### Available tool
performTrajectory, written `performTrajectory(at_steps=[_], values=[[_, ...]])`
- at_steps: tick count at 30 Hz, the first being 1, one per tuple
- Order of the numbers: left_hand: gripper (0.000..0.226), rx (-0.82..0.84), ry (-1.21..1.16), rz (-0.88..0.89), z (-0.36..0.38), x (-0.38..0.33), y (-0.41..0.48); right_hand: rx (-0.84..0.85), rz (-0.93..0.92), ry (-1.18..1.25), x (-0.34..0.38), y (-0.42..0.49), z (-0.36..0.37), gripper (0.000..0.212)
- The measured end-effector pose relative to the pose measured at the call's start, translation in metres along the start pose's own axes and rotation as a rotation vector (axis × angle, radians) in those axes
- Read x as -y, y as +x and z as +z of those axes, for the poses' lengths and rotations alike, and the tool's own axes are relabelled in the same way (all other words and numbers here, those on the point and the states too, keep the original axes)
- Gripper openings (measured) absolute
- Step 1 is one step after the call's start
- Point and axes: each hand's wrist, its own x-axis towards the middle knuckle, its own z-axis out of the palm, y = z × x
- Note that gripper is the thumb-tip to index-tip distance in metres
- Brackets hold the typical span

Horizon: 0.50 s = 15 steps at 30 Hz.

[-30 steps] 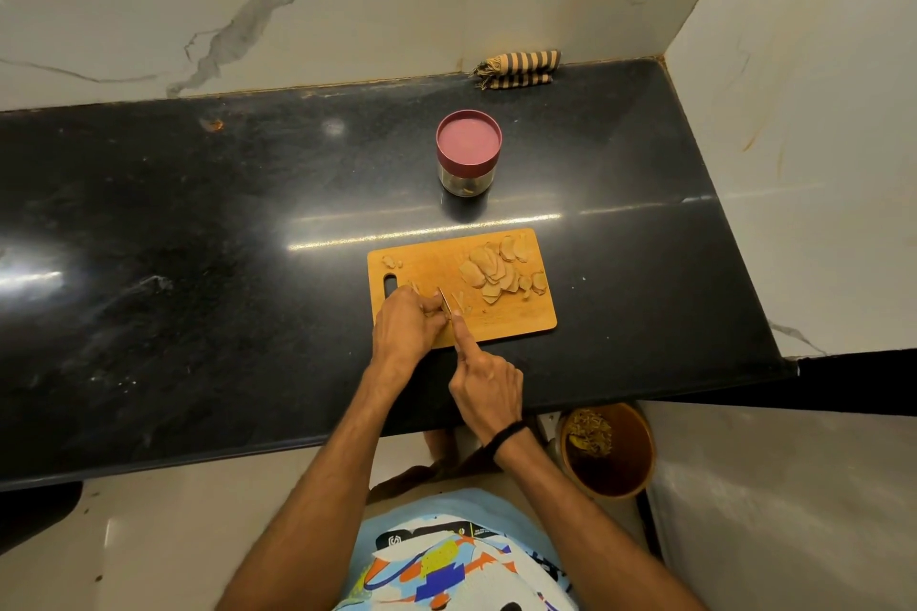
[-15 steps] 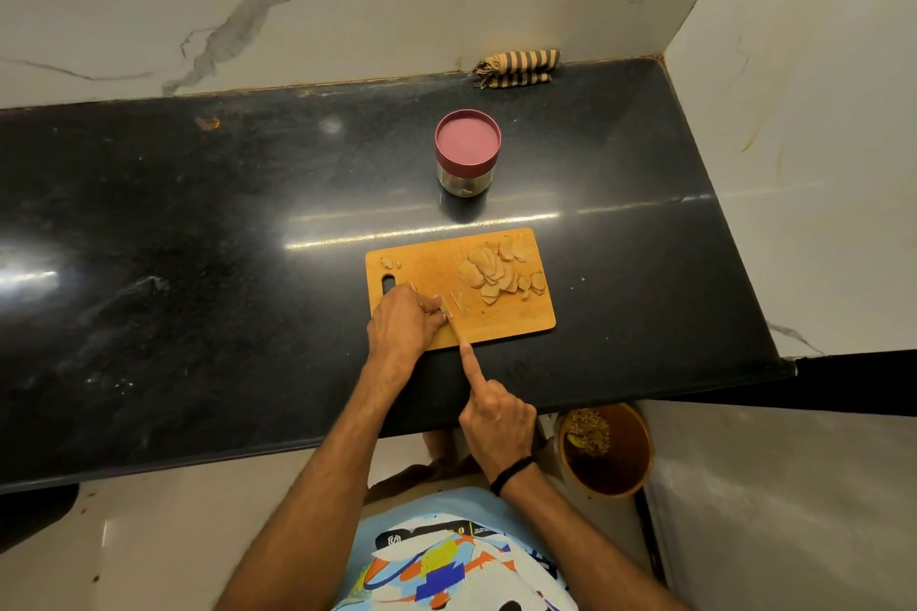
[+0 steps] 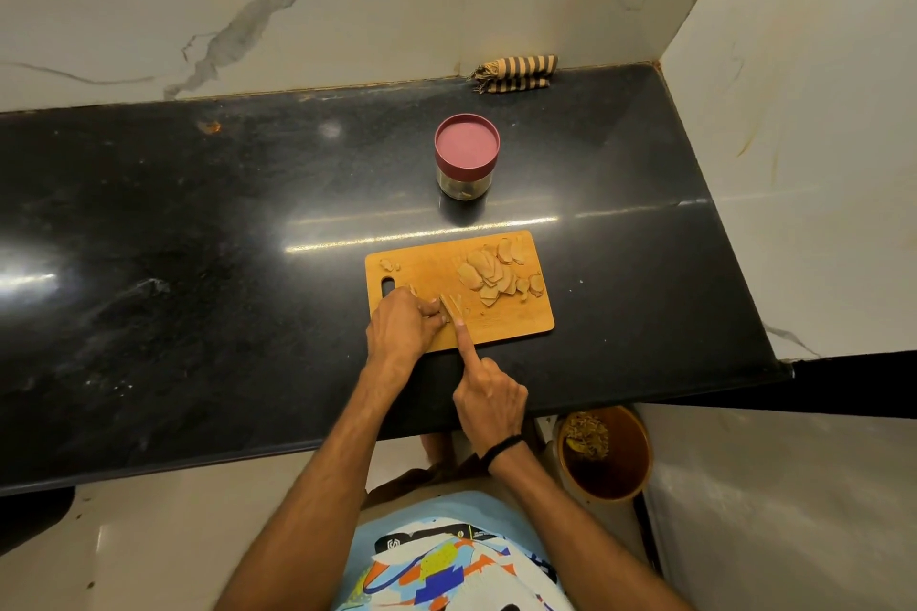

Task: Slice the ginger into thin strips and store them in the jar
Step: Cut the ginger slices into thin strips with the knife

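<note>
Bench [image 3: 198, 263]: left hand [image 3: 402, 323] curled, pinning ginger piece [image 3: 460, 304] at 7 o'clock on board [image 3: 516, 327]; knife [image 3: 446, 308] just beside its fingertips; lidded jar [image 3: 466, 154] at 12 o'clock; right hand [image 3: 489, 399] clasping knife handle; ginger slices [image 3: 496, 273] at 2 o'clock; likely hazard: short piece slipping, blade nicking fingers.

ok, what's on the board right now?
Ginger slices piled far right, scraps far left, knife in the right hand. The left hand covers whatever it holds down; that can't be seen.
</note>
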Motion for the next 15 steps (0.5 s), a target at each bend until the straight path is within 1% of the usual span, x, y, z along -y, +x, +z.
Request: performTrajectory(at_steps=[2, 5, 10, 15], values=[[0.031, -0.009, 0.001, -0.006, -0.001, 0.001, 0.0, 0.007, -0.002, 0.013, -0.005, -0.007, -0.001, 0.078], [0.033, -0.015, -0.002, 0.001, 0.001, 0.002, 0.001, 0.011, 0.021, 0.066, -0.011, -0.012, -0.002, 0.07], [0.029, -0.024, 0.003, -0.005, 0.003, 0.002, -0.001, 0.037, 0.001, 0.195, -0.006, -0.008, -0.004, 0.059], [0.026, -0.02, -0.032, -0.005, 0.004, 0.003, -0.003, 0.052, -0.017, 0.178, 0.003, -0.001, -0.001, 0.06]])
